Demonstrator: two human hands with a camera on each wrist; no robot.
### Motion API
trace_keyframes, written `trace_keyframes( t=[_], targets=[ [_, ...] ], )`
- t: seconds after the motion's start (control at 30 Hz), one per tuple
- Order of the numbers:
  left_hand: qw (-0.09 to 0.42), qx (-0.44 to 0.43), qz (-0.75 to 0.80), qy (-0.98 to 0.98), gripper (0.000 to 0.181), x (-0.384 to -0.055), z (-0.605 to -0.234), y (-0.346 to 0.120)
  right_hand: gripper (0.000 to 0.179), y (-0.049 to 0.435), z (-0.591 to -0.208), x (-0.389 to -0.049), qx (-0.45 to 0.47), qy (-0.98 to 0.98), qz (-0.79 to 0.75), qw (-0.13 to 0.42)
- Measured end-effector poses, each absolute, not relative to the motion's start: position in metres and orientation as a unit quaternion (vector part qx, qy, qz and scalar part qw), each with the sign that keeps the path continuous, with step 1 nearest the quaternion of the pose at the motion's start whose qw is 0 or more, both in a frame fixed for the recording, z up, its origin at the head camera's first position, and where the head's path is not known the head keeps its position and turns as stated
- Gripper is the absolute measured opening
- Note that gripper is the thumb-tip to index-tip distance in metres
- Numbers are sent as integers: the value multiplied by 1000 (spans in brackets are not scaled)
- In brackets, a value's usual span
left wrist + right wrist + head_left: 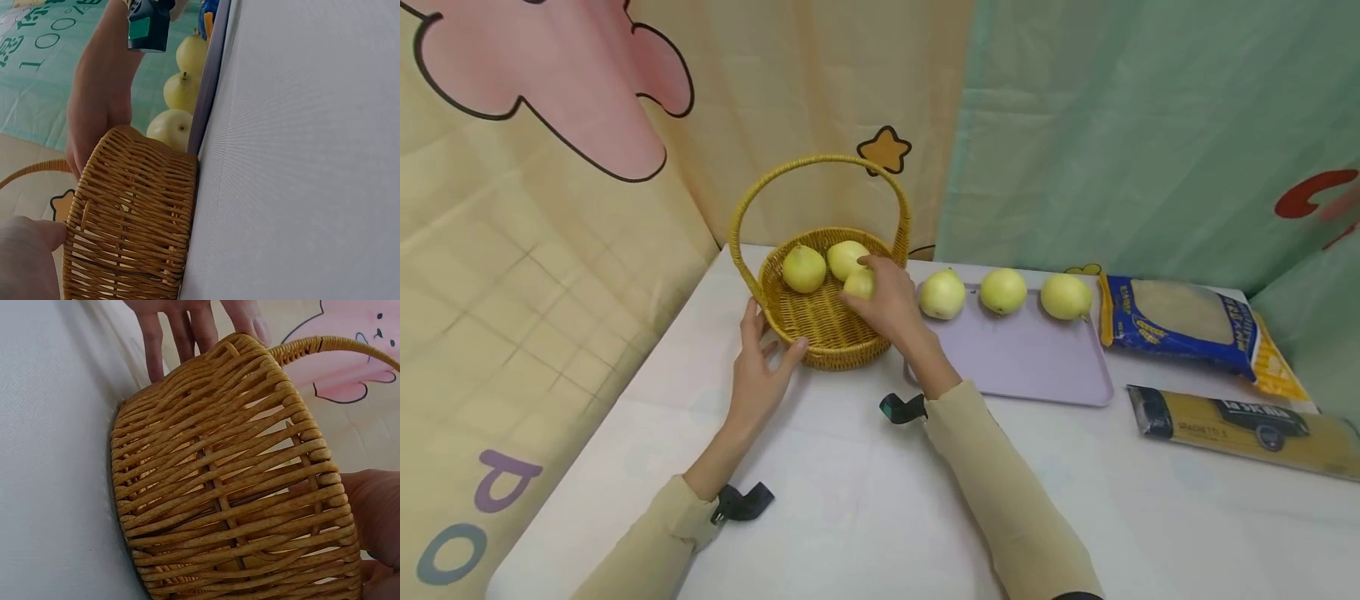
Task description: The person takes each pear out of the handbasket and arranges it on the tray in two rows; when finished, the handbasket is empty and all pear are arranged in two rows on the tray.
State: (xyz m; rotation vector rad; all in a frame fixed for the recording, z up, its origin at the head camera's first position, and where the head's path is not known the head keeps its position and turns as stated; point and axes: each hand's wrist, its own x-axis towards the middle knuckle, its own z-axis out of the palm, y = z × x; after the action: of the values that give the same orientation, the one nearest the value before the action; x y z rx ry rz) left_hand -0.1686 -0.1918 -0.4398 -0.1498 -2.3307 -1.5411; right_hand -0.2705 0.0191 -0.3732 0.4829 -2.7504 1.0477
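A woven wicker basket (pixel 823 321) with a tall hoop handle (pixel 820 158) stands toward the back of the table. Two yellow-green pears, a left pear (pixel 803 269) and a back pear (pixel 846 257), sit inside it. My right hand (pixel 891 304) reaches over the basket's right rim and grips a third pear (pixel 859 285) close beside the back one. At the front left, my left hand (pixel 762 371) rests against the basket wall, fairly straight fingers (pixel 152 347) along the outside and thumb (pixel 50 234) at the rim.
Right of the basket lies a lilac tray (pixel 1022 362) with three pears (pixel 1003 291) in a row along its far edge. Farther right are a blue-and-yellow bag (pixel 1183 325) and a spaghetti pack (pixel 1247 429). Curtains (pixel 1112 142) hang behind the white table (pixel 850 483).
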Motion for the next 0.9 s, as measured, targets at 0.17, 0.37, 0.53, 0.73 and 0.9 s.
trace_keyframes(
  t=[0.17, 0.37, 0.53, 0.73, 0.9],
  targets=[
    [168, -51, -535, -826, 100, -170, -441, -191, 66, 19, -376, -269, 157, -930, 321, 81],
    [168, -48, -533, -828, 100, -168, -439, -191, 65, 18, -378, -270, 156, -935, 308, 86],
    [171, -52, -534, -826, 99, -170, -439, -191, 65, 19, -378, -272, 150, -936, 304, 90],
    [174, -56, -534, -826, 99, -172, -442, -190, 68, 17, -379, -271, 145, -949, 272, 74],
    [178, -53, -531, -827, 99, -170, -441, -191, 69, 13, -383, -271, 144, -958, 239, 73]
  ],
)
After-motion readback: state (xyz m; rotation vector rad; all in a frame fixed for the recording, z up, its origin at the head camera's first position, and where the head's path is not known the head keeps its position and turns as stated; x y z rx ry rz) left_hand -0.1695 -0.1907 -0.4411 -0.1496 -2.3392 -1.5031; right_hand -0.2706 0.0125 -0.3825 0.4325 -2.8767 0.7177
